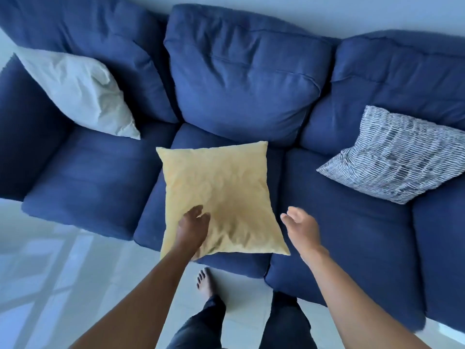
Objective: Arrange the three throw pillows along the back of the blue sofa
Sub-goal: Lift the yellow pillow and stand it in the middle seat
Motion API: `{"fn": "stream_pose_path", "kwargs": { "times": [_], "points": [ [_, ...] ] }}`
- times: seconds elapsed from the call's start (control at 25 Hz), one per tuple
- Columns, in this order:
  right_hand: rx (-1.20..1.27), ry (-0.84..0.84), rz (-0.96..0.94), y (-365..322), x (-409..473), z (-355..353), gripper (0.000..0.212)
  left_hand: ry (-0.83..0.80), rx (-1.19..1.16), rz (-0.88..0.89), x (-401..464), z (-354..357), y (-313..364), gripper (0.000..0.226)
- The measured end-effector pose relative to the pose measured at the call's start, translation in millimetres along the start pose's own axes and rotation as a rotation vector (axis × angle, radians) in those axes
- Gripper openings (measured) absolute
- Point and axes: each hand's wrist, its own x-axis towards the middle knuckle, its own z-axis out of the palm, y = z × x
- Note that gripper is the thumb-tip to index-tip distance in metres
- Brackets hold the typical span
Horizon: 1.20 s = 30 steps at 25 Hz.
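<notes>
Left hand [192, 229] grips yellow pillow [221, 197] at near-left corner; right hand [300, 226] open, free beside it. Looks soft, light, floppy: best held w/ both hands at side edges.

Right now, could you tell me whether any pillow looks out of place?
Yes: the yellow pillow lies flat on the middle seat, its front edge overhanging, with the left hand on it, while the white pillow leans against the back.
</notes>
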Motion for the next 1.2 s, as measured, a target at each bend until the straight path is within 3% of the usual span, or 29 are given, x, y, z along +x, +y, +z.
{"fn": "stream_pose_path", "kwargs": {
  "times": [0.12, 0.28, 0.36, 0.4, 0.48, 0.52, 0.64, 0.72, 0.88, 1.04, 1.12, 1.2],
  "points": [
    [0.020, -0.010, 0.060, -8, -18, 42, 0.043, 0.046, 0.011, -0.020, 20, -61, -37, 0.043],
    [0.020, -0.008, 0.086, -22, -16, 67, 0.052, 0.048, -0.154, -0.208, 48, -95, -45, 0.034],
    [0.014, 0.004, 0.095, -32, 3, 72, 0.053, 0.062, 0.112, -0.155, 61, -92, -53, 0.035],
    [0.012, -0.003, 0.102, -38, 13, 73, 0.054, 0.054, 0.081, -0.141, 68, -92, -55, 0.034],
    [0.017, -0.007, 0.123, -53, 36, 74, 0.056, 0.081, -0.226, -0.157, 85, -93, -45, 0.024],
    [0.015, 0.001, 0.135, -59, 48, 75, 0.057, 0.092, -0.189, -0.170, 89, -90, -38, 0.016],
    [-0.007, 0.027, 0.152, -72, 86, 83, 0.058, -0.006, 0.006, -0.128, 119, -87, -26, 0.033],
    [-0.043, 0.040, 0.152, -77, 110, 90, 0.062, -0.006, -0.007, -0.193, 145, -86, -24, 0.034],
    [-0.081, 0.079, 0.207, -71, 149, 103, 0.077, -0.056, -0.120, -0.299, 183, -75, -23, 0.031],
    [-0.048, 0.161, 0.350, -59, 178, 116, 0.112, -0.151, -0.256, -0.377, 216, -56, -19, 0.057],
    [0.091, 0.108, 0.461, -60, 186, 123, 0.130, -0.206, -0.363, -0.436, 226, -51, -12, 0.072],
    [0.223, 0.010, 0.512, -63, 188, 132, 0.130, -0.271, -0.449, -0.454, 223, -52, 1, 0.069]
  ]
}}
